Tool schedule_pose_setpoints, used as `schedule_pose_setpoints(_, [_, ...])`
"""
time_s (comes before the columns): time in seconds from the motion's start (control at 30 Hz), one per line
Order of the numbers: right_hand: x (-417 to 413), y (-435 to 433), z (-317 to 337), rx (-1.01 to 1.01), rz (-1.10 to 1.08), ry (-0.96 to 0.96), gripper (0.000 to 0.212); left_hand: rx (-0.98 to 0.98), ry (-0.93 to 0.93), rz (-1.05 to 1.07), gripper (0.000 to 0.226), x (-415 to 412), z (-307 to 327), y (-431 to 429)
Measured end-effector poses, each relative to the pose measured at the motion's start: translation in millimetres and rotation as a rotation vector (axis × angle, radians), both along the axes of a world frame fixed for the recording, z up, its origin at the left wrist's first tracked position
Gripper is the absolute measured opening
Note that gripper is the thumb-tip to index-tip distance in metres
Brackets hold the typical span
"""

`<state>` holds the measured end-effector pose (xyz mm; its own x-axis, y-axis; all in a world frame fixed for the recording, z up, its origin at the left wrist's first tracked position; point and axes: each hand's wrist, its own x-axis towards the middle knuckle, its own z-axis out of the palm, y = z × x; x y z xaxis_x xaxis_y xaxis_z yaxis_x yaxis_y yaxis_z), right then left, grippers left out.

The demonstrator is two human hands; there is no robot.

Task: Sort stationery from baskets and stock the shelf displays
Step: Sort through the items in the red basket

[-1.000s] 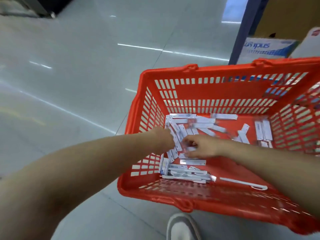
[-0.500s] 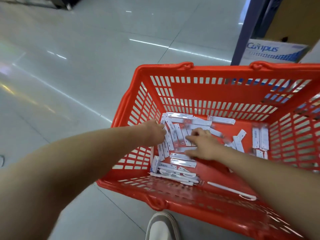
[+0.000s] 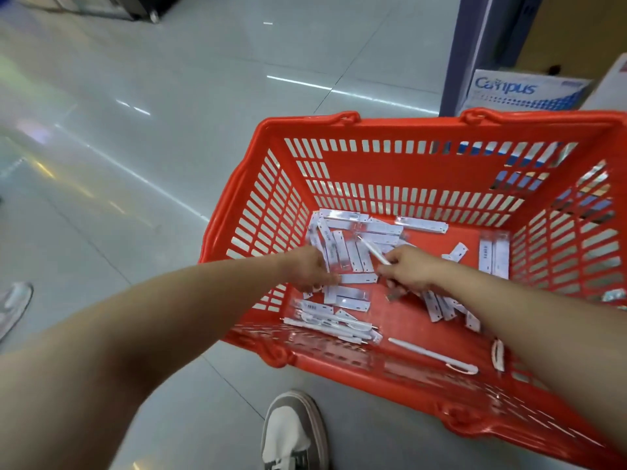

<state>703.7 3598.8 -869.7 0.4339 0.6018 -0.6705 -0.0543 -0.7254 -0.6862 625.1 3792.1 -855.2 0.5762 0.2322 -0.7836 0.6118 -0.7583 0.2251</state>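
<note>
Red basket [image 3: 390, 164] sits on the tiled floor [image 3: 135, 171], both arms reaching in over its near rim. Right grip [image 3: 407, 269] is closed in a pinch on a white pen [image 3: 373, 253], which is lifted off the pile with its tip angled toward the far left corner. Left grip [image 3: 310, 269] has its fingers curled down. Its tips are at the left end of a flat packet [image 3: 358, 278] that lies crosswise between the two hands. Can't tell if it actually pinches the packet or only touches it.

White packets [image 3: 342, 249] are heaped on the basket bottom, mostly along the left wall and far left corner. Two more packets [image 3: 493, 254] lie side by side against the right wall. A bundle of pens [image 3: 332, 325] lies in the near left corner, along the near wall. A loose pen [image 3: 431, 356] lies near the middle of the near wall. Several packets are partly hidden under the right forearm.

A Campus box [image 3: 522, 93] stands just past the basket's far rim. A grey-white shoe [image 3: 291, 432] is on the floor, just beside the near left corner.
</note>
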Motion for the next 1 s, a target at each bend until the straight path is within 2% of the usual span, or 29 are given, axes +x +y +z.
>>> schedule_pose_setpoints(0.07, [-0.6, -9.9, -0.8, 0.016, -0.131, 0.086, 0.024, 0.087, 0.002, -0.043, 0.047, -1.7, -12.9, -9.9])
schedule_pose_setpoints(0.13, [0.5, -16.6, -3.8, 0.041, -0.235, 0.186, 0.014, 0.183, -0.032, -0.136, 0.054, 2.0, -21.4, -19.3])
schedule_pose_setpoints(0.2, [1.0, -18.4, -8.6, 0.055, -0.337, 0.299, 0.016, 0.188, -0.071, -0.141, 0.052, 7.5, -26.9, -22.8])
schedule_pose_setpoints(0.27, [0.1, -17.5, -11.0, 0.105, -0.473, 0.435, 0.016, -0.030, -0.134, 0.124, 0.043, 14.0, -26.1, -21.9])
schedule_pose_setpoints(0.33, [0.9, -15.2, -9.3, 0.171, -0.594, 0.563, 0.017, -0.373, -0.215, 0.447, 0.039, 23.0, -16.9, -28.3])
schedule_pose_setpoints(0.37, [1.8, -14.4, -8.8, 0.188, -0.623, 0.619, 0.018, -0.499, -0.255, 0.522, 0.038, 28.6, -12.0, -32.8])
schedule_pose_setpoints(0.43, [3.5, -12.1, -7.2, 0.233, -0.635, 0.723, 0.020, -0.614, -0.324, 0.545, 0.036, 37.0, -7.8, -42.2])
schedule_pose_setpoints(0.5, [5.8, -11.6, -7.5, 0.300, -0.674, 0.800, 0.024, -0.644, -0.386, 0.500, 0.033, 40.6, -9.2, -48.6])
schedule_pose_setpoints(0.6, [6.3, -14.6, -9.1, 0.370, -0.700, 0.828, 0.021, -0.517, -0.461, 0.334, 0.033, 39.7, -14.4, -45.4])
schedule_pose_setpoints(0.67, [4.9, -17.7, -9.6, 0.366, -0.646, 0.790, 0.019, -0.490, -0.432, 0.244, 0.034, 39.1, -15.0, -37.9])
schedule_pose_setpoints(0.73, [3.0, -17.9, -12.4, 0.328, -0.607, 0.734, 0.020, -0.429, -0.306, 0.098, 0.035, 36.4, -14.9, -28.3])
schedule_pose_setpoints(0.87, [-0.3, -16.8, -14.8, 0.235, -0.561, 0.664, 0.009, -0.094, 0.039, -0.640, 0.026, 14.5, -17.1, -12.2])
schedule_pose_setpoints(0.9, [-1.9, -16.8, -15.0, 0.219, -0.560, 0.657, 0.006, -0.065, 0.087, -0.746, 0.029, 8.3, -18.6, -11.8])
schedule_pose_setpoints(1.0, [-8.6, -17.2, -16.7, 0.174, -0.541, 0.625, 0.007, -0.066, 0.095, -0.850, 0.036, -6.3, -25.7, -12.9])
